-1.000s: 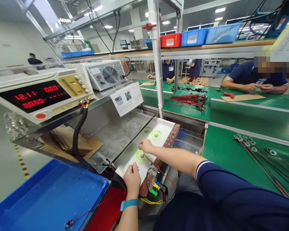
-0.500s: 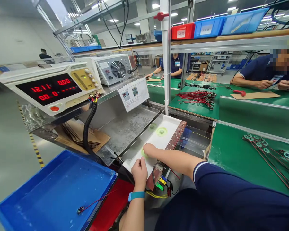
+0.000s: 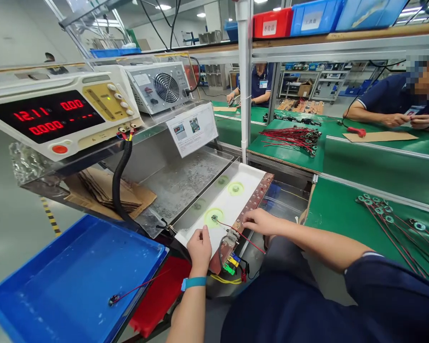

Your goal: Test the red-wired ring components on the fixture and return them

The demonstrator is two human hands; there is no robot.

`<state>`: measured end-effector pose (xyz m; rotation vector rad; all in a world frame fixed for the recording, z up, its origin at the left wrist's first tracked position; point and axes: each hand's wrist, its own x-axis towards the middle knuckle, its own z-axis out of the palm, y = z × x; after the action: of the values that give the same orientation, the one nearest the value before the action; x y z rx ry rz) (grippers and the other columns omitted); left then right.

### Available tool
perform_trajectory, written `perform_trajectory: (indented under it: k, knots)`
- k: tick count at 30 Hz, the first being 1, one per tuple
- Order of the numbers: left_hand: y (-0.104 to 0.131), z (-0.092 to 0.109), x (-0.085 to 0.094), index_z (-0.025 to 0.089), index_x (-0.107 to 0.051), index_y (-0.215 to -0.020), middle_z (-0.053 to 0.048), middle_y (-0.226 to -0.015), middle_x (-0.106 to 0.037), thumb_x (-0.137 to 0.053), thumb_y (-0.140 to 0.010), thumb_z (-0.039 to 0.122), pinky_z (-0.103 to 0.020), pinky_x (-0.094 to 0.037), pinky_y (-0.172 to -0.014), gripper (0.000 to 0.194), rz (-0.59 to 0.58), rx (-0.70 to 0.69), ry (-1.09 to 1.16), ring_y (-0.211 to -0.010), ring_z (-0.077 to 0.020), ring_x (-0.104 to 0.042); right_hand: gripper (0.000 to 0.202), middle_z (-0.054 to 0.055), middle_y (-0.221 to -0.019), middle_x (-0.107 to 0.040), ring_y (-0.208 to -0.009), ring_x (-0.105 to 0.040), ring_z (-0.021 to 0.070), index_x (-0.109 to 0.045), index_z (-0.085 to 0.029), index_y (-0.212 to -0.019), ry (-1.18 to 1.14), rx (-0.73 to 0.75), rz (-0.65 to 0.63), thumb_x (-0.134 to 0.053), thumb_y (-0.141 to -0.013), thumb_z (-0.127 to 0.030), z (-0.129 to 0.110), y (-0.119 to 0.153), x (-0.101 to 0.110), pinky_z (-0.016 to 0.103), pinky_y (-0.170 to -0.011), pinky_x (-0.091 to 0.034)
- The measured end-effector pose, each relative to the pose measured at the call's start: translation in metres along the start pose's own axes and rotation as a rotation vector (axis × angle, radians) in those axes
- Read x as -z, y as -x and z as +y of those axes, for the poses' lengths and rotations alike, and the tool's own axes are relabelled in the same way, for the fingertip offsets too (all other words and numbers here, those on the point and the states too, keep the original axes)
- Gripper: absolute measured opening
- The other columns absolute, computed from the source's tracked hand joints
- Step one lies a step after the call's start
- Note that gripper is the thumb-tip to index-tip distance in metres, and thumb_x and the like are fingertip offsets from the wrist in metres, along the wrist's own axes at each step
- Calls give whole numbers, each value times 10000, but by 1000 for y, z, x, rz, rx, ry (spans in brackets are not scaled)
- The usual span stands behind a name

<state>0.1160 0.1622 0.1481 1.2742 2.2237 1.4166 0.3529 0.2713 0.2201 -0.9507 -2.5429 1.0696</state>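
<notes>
A small round circuit board (image 3: 214,218) with a thin red wire (image 3: 252,242) sits in the nearer green ring (image 3: 207,224) on the white panel (image 3: 248,172). My left hand (image 3: 200,247) is at the panel's near edge, just below that ring, fingers curled and thumb up; what is inside the curl is hidden. Over the brown perforated strip (image 3: 260,190), my right hand (image 3: 260,221) has its fingers drawn together close above the red wire; contact cannot be made out. A metal clamp (image 3: 231,237) with yellow, green and blue connectors (image 3: 232,262) is mounted on the strip's near end.
A power supply (image 3: 57,114) with red digits stands at upper left. The blue tray (image 3: 71,281) holds one wired board (image 3: 113,300). Several wired boards lie on the green bench (image 3: 343,228) at right, with a bundle of red wires (image 3: 293,138) behind. Two co-workers sit beyond.
My right hand has moved from the nearer ring right to the brown strip, uncovering the round board and its red wire. My left hand stays near the panel's edge. The view has shifted slightly.
</notes>
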Motion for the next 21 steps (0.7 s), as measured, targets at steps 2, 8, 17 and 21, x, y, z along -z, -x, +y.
perform_trajectory:
  k: [2,8,17,21]
  knots:
    - [0,1,-1,218,-518,-590,-5,-542,-540,-482,-895,505,-294,-344,-603,421,-5,19,8,-572,-164,-476,127,33,-777,-683,-687,-615,126,-651,-148,-858,-136,-63,-79,-629,-893,-268,4,29,2,235,-656,-443]
    - [-6,12,1,201,-564,-672,-27,-610,-610,-541,-830,535,-306,-444,-635,370,-30,126,112,-616,-180,-564,172,-23,-732,-655,-526,-598,82,-505,-171,-855,-636,-221,-333,-671,-812,-187,-6,54,-20,183,-499,-430]
    - [53,84,38,123,-672,-1011,-27,-774,-636,-747,-689,609,-192,-226,-364,588,-534,535,459,-420,-53,-412,108,-17,-715,-669,-469,-578,52,-536,-135,-905,-977,-136,-286,-577,-846,-56,-10,20,-39,150,-461,-446]
    - [72,100,30,127,-659,-888,17,-665,-581,-774,-692,596,-169,-177,-365,521,-596,602,503,-387,-23,-367,150,-23,-728,-666,-500,-601,53,-545,-132,-938,-1059,-37,-324,-566,-843,-18,-10,21,-53,145,-475,-461]
